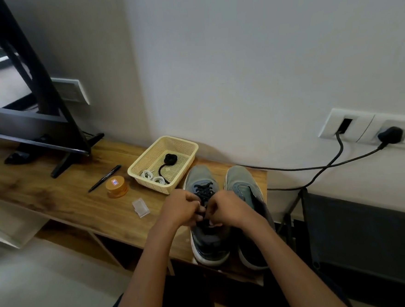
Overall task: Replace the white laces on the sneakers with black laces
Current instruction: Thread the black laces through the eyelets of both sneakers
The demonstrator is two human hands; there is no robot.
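Roughly halfway, judging from the head view: one sneaker on the table already carries a black lace crisscrossed up its eyelets, and the left hand and right hand, fingers curled, appear to pinch its ends at the top. The second sneaker, just beside it, shows no lace. In the basket lie two coiled white laces and a spare black lace. The orange jar bears a small label, too small to read.
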